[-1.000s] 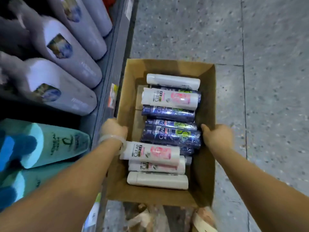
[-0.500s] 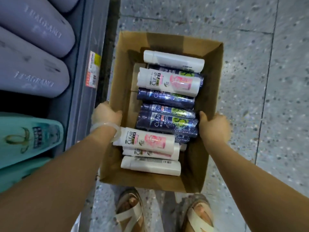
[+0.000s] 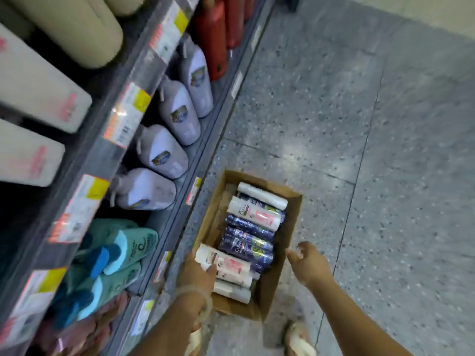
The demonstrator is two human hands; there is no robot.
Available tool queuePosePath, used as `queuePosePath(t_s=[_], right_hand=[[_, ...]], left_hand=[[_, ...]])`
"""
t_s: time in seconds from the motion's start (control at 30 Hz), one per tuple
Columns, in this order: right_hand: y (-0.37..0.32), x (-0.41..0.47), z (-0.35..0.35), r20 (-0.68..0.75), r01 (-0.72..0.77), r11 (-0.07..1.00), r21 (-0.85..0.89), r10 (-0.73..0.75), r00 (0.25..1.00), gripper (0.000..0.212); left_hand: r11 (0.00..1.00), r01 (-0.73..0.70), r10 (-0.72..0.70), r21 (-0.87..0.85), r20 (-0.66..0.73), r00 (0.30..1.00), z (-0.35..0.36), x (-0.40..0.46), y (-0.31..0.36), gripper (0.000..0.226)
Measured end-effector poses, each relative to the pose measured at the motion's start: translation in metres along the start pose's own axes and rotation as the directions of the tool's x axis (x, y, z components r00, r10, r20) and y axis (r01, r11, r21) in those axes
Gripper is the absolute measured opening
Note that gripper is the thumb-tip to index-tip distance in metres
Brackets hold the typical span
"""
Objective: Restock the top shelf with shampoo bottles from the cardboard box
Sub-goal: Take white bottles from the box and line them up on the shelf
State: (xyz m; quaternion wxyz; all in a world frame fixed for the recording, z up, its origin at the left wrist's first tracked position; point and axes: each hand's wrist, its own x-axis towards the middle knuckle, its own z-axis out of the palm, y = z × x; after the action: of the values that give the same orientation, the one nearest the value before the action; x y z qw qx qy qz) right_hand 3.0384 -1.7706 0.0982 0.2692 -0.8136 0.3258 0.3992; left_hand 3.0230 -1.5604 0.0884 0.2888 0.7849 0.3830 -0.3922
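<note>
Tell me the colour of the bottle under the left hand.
White with a pink label: the white shampoo bottle under the left hand, head view.

The cardboard box (image 3: 288,253) sits on the speckled floor (image 3: 385,150) just beside the base of the shelving (image 3: 205,140), so its left side is hemmed in, while open floor lies to its right and beyond it. The box top is uncovered. Shampoo bottles (image 3: 246,242) lie packed across its right part; a narrow bare strip runs along the left wall. Lavender bottles (image 3: 164,152) crowd the low shelf.
</note>
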Motion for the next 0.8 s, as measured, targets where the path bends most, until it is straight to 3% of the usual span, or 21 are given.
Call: queuePosePath(t_s=[0.13,0.27,0.4,0.67,0.8], right_hand=[[-0.038,0.014,-0.030,0.054,0.148,0.979,-0.141,-0.141,0.989,0.040],[-0.058,0.050,-0.039,0.169,0.295,0.904,-0.309,-0.253,0.953,0.041],[-0.069,0.089,-0.043,0.227,0.390,0.774,-0.499,-0.318,0.921,0.048],[-0.072,0.151,0.033,0.314,0.531,0.595,-0.603,-0.435,0.844,0.064],[-0.060,0.171,0.069,0.288,0.554,0.499,-0.666,-0.513,0.809,0.091]], left_hand=[[0.993,0.050,-0.053,-0.106,-0.027,0.998,0.005,-0.009,0.015,0.059],[0.945,0.214,-0.241,-0.248,-0.084,0.967,0.044,-0.001,0.020,0.067],[0.866,0.300,-0.377,-0.401,-0.129,0.917,0.077,0.010,0.035,0.071],[0.693,0.312,-0.515,-0.650,-0.144,0.845,0.144,0.082,0.022,0.081],[0.612,0.333,-0.594,-0.717,-0.138,0.793,0.169,0.105,0.000,0.088]])
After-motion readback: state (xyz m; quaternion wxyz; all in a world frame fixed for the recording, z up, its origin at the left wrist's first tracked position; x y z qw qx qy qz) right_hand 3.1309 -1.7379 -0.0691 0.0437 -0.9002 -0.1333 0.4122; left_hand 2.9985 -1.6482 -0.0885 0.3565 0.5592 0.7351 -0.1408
